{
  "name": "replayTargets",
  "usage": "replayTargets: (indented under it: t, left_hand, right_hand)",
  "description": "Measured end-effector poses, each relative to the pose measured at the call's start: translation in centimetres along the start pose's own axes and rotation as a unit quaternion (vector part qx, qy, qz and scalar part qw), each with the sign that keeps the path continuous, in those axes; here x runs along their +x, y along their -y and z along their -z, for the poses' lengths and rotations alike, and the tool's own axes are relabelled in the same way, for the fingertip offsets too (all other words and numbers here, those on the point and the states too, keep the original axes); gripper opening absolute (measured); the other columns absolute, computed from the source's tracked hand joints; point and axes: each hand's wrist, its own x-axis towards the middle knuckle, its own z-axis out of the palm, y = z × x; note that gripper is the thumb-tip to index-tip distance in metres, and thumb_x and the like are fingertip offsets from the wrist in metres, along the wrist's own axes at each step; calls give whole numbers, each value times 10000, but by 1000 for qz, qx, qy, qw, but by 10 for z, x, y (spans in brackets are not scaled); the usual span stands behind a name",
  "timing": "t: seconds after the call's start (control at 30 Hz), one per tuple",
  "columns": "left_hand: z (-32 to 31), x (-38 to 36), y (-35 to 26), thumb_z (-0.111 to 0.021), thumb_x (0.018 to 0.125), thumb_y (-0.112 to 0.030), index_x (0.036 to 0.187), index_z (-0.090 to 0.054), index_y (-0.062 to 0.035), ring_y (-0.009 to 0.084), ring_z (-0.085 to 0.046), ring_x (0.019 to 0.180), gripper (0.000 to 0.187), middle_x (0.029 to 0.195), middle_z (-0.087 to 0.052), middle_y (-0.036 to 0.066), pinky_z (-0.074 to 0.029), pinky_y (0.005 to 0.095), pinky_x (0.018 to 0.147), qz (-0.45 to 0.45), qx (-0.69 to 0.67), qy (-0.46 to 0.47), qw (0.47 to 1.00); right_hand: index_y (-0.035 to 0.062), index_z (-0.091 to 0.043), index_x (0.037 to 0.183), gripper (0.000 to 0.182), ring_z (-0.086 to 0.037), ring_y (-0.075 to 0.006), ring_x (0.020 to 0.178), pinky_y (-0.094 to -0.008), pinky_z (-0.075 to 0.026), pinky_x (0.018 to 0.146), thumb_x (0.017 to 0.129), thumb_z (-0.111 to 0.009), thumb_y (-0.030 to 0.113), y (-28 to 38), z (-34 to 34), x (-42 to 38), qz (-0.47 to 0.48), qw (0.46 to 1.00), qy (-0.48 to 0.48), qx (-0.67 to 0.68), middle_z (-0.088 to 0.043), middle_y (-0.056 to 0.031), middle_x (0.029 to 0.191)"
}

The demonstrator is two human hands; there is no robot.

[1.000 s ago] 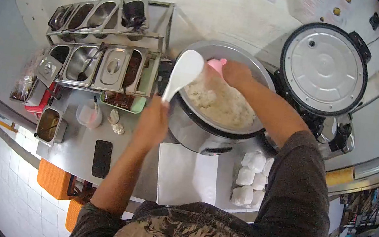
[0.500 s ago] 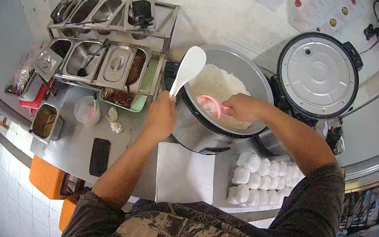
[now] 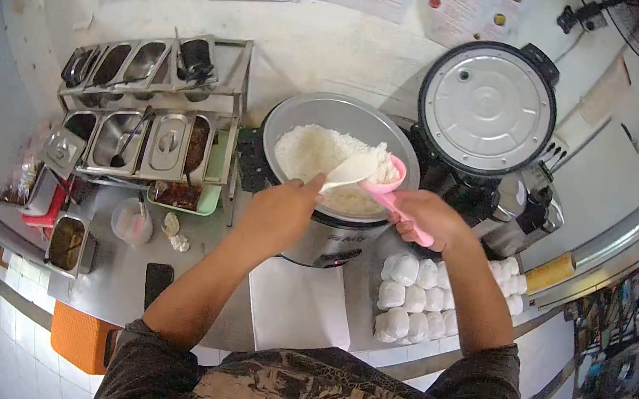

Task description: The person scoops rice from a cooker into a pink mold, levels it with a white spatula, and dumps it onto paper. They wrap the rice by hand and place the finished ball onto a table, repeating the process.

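My left hand (image 3: 282,209) is closed round the handle of a white rice paddle (image 3: 349,171), whose blade touches the rice at the rim of a pink scoop. My right hand (image 3: 431,218) grips the handle of that pink scoop (image 3: 393,179), which is heaped with rice. Both tools are over the open rice cooker (image 3: 288,108), with white rice (image 3: 313,145) inside its pot. Below the cooker, a white sheet (image 3: 300,302) lies on the metal counter. Rows of white wrapped bundles (image 3: 402,296) sit to the right.
Metal food containers (image 3: 115,138) stand on a two-level rack at the left. A cooker lid (image 3: 487,109) is raised at the back right. On the counter are a dark phone (image 3: 157,283), a plastic cup (image 3: 132,223) and a sauce container (image 3: 67,243).
My right hand has lifted the pink scoop, now full of rice, out of the pot. My left hand has lowered the paddle from upright onto the scoop. The camera view has shifted.
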Motion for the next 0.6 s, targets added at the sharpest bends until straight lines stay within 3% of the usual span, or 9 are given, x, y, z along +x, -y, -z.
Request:
replayTargets:
  t: [0.13, 0.2, 0.27, 0.37, 0.5, 0.6]
  left_hand:
    - [-15, 16, -15, -498, 999, -199, 1383, -524, -47, 398, -674, 884, 414, 953, -681, 219, -541, 512, 768, -73, 55, 46, 995]
    - [-17, 29, -21, -492, 984, -178, 1350, -544, -40, 393, -685, 863, 395, 913, -690, 213, -545, 512, 744, -93, 78, 67, 990]
    - [-19, 43, -26, -486, 951, -128, 1300, -571, -29, 386, -698, 850, 372, 883, -696, 210, -553, 505, 714, -96, 96, 89, 987]
    - [-21, 62, -26, -464, 1009, -230, 1356, -555, -81, 400, -694, 897, 389, 931, -706, 225, -542, 531, 766, -77, 104, 102, 986]
    - [-22, 70, -16, -460, 1012, -225, 1366, -565, -124, 412, -687, 918, 383, 974, -706, 227, -542, 529, 781, -45, 105, 65, 991]
    - [-10, 64, -1, -470, 1002, -208, 1351, -576, -121, 420, -681, 922, 374, 979, -702, 231, -533, 537, 788, -48, 74, 50, 995]
  right_hand:
    - [14, -573, 1080, 151, -429, -69, 532, -222, -344, 434, 987, -500, 109, -17, -14, -9, 7, 999, -17, -38, -501, -8, 730]
    - [10, -580, 979, 130, -445, -93, 501, -260, -362, 423, 983, -489, 102, -21, -22, -6, 26, 997, -39, -68, -504, -17, 706]
    - [5, -582, 928, 143, -460, -106, 500, -278, -370, 419, 978, -484, 97, -21, -27, -8, 59, 983, -64, -159, -507, -24, 694]
    - [1, -590, 902, 151, -474, -111, 508, -276, -385, 423, 965, -482, 86, -16, -25, -9, 76, 981, -95, -153, -515, -31, 686]
    - [8, -595, 910, 148, -483, -111, 516, -270, -392, 426, 962, -479, 84, -19, -7, 0, 66, 988, -67, -120, -519, -31, 698]
    - [11, -594, 918, 146, -476, -112, 514, -271, -388, 423, 961, -476, 84, -15, 6, 0, 65, 987, -109, -98, -518, -27, 702]
